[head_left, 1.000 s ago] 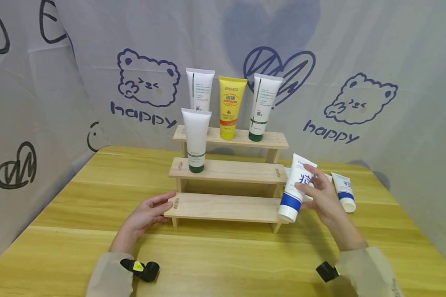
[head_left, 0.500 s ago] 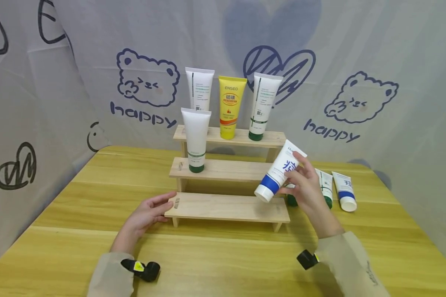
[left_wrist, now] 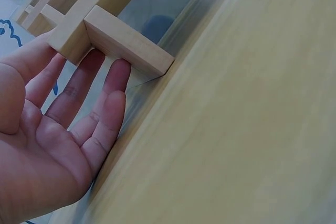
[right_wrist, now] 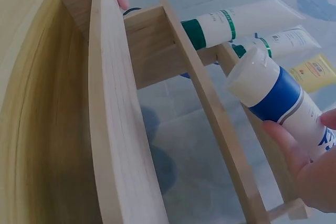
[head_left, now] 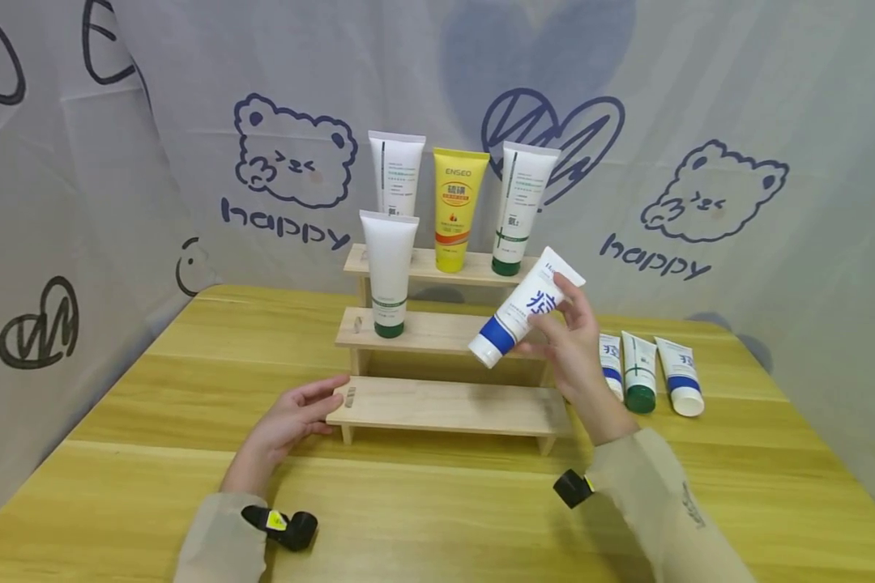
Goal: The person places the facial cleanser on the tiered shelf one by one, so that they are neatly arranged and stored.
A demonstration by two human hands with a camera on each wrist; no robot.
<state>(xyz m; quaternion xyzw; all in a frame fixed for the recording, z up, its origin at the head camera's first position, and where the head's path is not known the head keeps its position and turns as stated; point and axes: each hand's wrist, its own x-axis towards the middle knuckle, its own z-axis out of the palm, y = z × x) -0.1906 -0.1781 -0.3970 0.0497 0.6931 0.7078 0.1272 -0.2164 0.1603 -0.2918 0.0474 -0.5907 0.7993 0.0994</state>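
Note:
My right hand (head_left: 567,344) holds a white squeeze tube (head_left: 527,306) with a blue band and white cap between thumb and fingers. It is tilted, cap down to the left, in front of the three-tier wooden stand (head_left: 445,406). In the right wrist view the tube's cap (right_wrist: 252,80) hangs near the middle step. My left hand (head_left: 292,417) touches the left end of the bottom step; its extended fingertips (left_wrist: 122,69) rest against the end and leg. On the middle step's left end stands a white tube with green cap (head_left: 389,271).
The top step bears two white tubes, left (head_left: 399,174) and right (head_left: 523,206), around a yellow tube (head_left: 458,210). Right of the stand, a blue-banded tube (head_left: 610,356), a green-capped tube (head_left: 639,368) and another blue-banded tube (head_left: 678,376) lie on the table (head_left: 423,518).
My right hand has carried the blue-banded tube left and up, from beside the stand to before the middle step, tilting it further. The left hand has stayed at the bottom step.

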